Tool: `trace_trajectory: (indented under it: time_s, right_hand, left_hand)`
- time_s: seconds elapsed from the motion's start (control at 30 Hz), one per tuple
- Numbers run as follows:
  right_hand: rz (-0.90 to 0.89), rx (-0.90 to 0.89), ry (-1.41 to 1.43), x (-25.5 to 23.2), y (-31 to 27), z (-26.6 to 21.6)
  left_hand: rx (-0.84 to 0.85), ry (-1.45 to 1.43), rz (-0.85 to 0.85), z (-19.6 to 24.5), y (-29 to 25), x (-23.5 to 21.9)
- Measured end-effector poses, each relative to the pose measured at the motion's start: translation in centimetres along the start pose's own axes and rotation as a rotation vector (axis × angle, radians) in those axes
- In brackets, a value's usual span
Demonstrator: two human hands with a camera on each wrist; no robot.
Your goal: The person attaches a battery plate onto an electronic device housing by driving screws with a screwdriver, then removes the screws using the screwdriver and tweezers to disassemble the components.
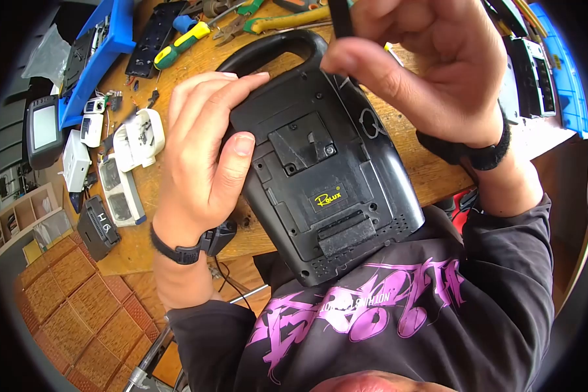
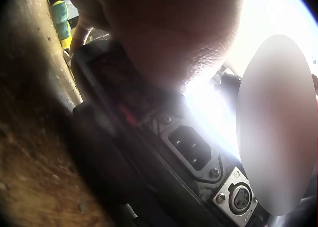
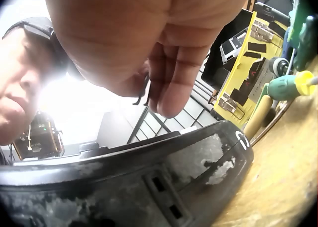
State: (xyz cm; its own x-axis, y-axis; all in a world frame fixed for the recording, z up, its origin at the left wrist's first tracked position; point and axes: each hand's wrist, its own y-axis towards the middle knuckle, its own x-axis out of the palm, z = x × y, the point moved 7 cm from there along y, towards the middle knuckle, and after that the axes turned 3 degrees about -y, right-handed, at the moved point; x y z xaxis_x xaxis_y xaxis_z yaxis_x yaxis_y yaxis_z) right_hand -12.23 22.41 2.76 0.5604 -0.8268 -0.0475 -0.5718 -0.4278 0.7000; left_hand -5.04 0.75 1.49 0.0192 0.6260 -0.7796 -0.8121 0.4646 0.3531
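A black Rolux charger case (image 1: 333, 176) with a carrying handle lies on the wooden bench, its near end by the person's shirt. Across its left side rests the left hand (image 1: 206, 150), fingers and thumb extended. Above the case's upper right, the right hand (image 1: 438, 72) pinches a thin black tool (image 1: 340, 18); two narrow bent tips (image 3: 144, 94) show below the fingers in the right wrist view. The left wrist view shows a power inlet (image 2: 191, 148) and a round connector (image 2: 240, 198) on the case's side.
On the bench (image 1: 242, 228) a yellow-green screwdriver (image 1: 181, 46), pliers (image 1: 230, 30) and a blue bin (image 1: 104, 59) lie beyond the left hand. White plastic housings (image 1: 137, 140) and a dark battery marked H (image 1: 98, 227) stand at the left. Another blue bin (image 1: 558, 72) is at the right.
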Motion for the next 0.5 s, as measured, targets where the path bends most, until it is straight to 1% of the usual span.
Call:
trace_trajectory:
  time_s: [0.03, 0.1, 0.13, 0.17, 0.23, 0.27, 0.3, 0.37, 0.4, 0.43, 0.5]
  right_hand:
    - [-0.001, -0.007, -0.004, -0.3, 0.0, -0.2]
    - [-0.074, 0.118, 0.262, -0.1, 0.1, -0.3]
    - [0.021, 0.313, 0.041, 0.0, -0.5, -0.5]
    - [0.022, 0.31, 0.038, -0.3, -0.3, -0.4]
    - [-0.156, 0.215, 0.062, 0.8, 0.7, -0.8]
    - [-0.185, 0.29, -0.003, 1.0, 0.7, -2.3]
    - [-0.184, 0.289, -0.005, 0.9, 0.6, -2.3]
    - [-0.19, 0.397, 0.139, 1.1, -0.1, -1.1]
    - [-0.092, 0.376, 0.394, 1.4, -0.8, 0.1]
    - [-0.093, 0.375, 0.393, 1.3, -1.0, 0.4]
    - [-0.155, 0.35, 0.397, 1.5, -0.9, 0.3]
  left_hand:
    - [0.006, 0.004, 0.003, 0.0, 0.0, -0.1]
    - [-0.007, 0.0, -0.007, 0.1, 0.1, -0.1]
    - [-0.009, 0.001, -0.004, 0.0, 0.0, 0.0]
    - [-0.005, 0.002, -0.004, 0.0, 0.0, 0.0]
    - [0.004, 0.006, 0.009, 0.0, -0.1, -0.1]
    - [0.007, 0.007, 0.01, 0.0, 0.0, -0.1]
    - [0.007, 0.012, 0.003, 0.1, 0.0, -0.1]
    - [0.007, 0.017, -0.002, 0.0, 0.0, -0.1]
    - [0.01, 0.016, -0.002, 0.0, 0.0, -0.1]
    - [0.014, 0.016, -0.002, 0.0, 0.0, -0.1]
    - [0.017, 0.016, 0.001, 0.0, 0.0, -0.1]
